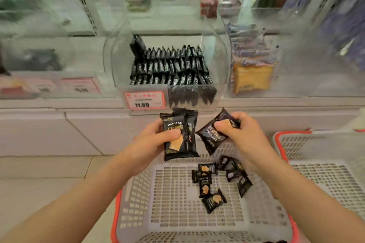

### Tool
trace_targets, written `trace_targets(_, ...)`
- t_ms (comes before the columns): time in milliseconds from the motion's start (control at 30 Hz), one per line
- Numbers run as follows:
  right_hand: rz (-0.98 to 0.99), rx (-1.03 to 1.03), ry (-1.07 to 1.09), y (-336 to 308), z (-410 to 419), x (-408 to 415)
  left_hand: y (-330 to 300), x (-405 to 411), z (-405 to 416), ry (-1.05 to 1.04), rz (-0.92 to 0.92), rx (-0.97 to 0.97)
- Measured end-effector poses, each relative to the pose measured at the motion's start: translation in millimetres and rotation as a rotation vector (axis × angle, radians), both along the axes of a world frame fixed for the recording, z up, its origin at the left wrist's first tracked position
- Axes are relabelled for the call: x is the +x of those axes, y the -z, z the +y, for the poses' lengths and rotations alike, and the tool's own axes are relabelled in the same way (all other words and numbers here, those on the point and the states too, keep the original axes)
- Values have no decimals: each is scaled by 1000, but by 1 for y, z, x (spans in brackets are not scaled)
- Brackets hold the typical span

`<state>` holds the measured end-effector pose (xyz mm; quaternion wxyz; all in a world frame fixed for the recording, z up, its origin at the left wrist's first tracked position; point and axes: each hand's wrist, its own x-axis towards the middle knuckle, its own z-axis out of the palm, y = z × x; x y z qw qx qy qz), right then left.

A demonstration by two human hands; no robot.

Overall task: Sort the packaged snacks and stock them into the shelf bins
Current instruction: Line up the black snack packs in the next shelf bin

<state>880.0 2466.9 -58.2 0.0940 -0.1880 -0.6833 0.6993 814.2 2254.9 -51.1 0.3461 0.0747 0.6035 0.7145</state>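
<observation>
Nearest, a grey slotted basket with an orange rim, holding about nine loose black DRYCAKE packets scattered right of centre. These still to be stocked, by the look of it. A second grey basket just beside it on the right, contents not visible.

Above the near basket, left hand gripping a small upright stack of DRYCAKE packets, thumb pressed across the front, fingers curled behind. Right hand pinching one tilted packet at its upper end, fingers curled round it, close beside the stack but apart. Probably being squared up for loading.

Beyond, a clear shelf bin with a red price tag, already packed with rows of matching black packets, standing on edge. Mostly full; room seemingly left only at the front. Neighbouring bin to the right with blue bread-type packs; bins to the left too blurred to identify.
</observation>
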Motion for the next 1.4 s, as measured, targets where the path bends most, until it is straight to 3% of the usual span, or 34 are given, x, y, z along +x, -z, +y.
trace_targets(167,182,-155,138,-65,-35,-14,-54,12,-5,-145,-28,303)
trace_targets(267,265,-278,208,-88,-54,-21,-73,10,-7,-166,-18,380)
trace_targets(433,357,-170,113,-115,-83,-34,-102,-7,-3,-218,70,455)
trace_targets(667,264,-93,44,-129,-104,-62,-113,-44,-18,-226,70,519)
trace_targets(800,251,-24,-119,-135,-113,-78,-113,-58,-24,-206,158,427)
trace_targets(967,122,427,-250,-142,-117,-98,-119,-78,-21,-201,204,251)
trace_targets(1100,150,480,-90,-136,-104,-124,-129,-103,-18,-102,307,-34)
trace_targets(1267,8,668,56,-131,-68,-177,-142,-158,-10,-104,1028,-785)
trace_targets(1400,-126,818,62,-123,-53,-224,-136,-211,4,40,1218,-1246)
